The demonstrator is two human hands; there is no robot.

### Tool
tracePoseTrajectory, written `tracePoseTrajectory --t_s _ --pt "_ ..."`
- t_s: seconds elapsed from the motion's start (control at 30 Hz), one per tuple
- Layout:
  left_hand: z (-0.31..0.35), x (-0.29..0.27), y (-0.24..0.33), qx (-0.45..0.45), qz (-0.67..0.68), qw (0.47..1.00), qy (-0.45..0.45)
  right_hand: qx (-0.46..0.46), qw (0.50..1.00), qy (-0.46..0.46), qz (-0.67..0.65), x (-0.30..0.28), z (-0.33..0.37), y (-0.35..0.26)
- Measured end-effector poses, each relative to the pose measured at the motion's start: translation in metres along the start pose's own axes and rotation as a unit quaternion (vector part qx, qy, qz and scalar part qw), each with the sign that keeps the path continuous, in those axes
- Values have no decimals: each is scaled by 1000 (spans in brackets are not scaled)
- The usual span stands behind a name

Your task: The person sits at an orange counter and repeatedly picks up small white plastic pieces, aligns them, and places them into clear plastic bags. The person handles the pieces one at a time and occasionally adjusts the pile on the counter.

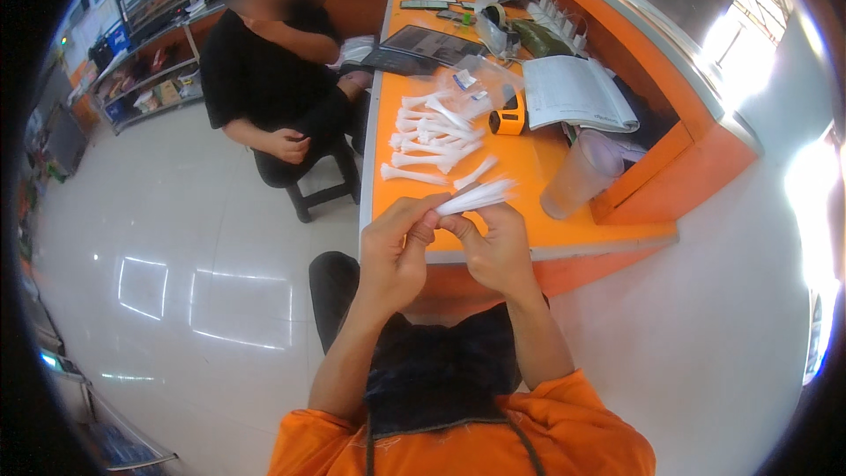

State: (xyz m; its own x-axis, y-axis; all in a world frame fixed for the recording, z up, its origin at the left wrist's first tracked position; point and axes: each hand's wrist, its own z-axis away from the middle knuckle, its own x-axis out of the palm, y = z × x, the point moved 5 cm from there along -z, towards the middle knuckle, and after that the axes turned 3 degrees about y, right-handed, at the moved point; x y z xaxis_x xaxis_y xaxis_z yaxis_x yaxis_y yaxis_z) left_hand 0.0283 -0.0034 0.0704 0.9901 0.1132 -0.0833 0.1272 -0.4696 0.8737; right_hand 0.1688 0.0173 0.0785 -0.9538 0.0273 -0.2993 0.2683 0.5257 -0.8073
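Over the near end of the orange table, my left hand [398, 245] and my right hand [495, 251] pinch the near end of a bundle of thin white strips that look like cable ties [478, 197]. Its far end fans out to the right, away from my fingers. Just beyond it, one similar white bundle [476, 173] lies alone on the tabletop. A pile of more white bundles [434, 136] spreads farther back, each narrow in the middle and flared at the ends. What lies under my fingertips is hidden.
Right of the pile are a yellow and black tape measure [508, 118], a clear plastic bag [476, 84], an open notebook [577, 92] and a translucent cup [582, 174]. A laptop [423, 48] stands farther back. Someone in black [269, 79] sits on a stool left of the table [385, 115].
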Motion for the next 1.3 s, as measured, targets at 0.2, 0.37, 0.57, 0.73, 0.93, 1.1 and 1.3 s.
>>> tracePoseTrajectory --t_s 0.2,0.37,0.57,0.73,0.93,1.1,1.3 --pt "-1 5 -12 -105 100 989 -16 -1 1000 -15 -6 -2 -2 4" --pt "-2 10 -24 -219 235 947 -20 -71 994 9 81 -6 -3 7" --pt "-1 12 -28 -322 352 879 -19 -70 997 11 19 -5 -4 15" --pt "-2 13 -33 -346 386 854 -52 -76 997 8 29 -5 -4 20" --pt "-3 16 -49 -283 390 876 -28 -90 994 19 50 -3 -3 23" --pt "2 13 -39 -142 136 980 3 -67 995 26 64 -2 -1 27" --pt "4 18 -10 138 -131 981 38 57 998 12 -3 -6 0 38"
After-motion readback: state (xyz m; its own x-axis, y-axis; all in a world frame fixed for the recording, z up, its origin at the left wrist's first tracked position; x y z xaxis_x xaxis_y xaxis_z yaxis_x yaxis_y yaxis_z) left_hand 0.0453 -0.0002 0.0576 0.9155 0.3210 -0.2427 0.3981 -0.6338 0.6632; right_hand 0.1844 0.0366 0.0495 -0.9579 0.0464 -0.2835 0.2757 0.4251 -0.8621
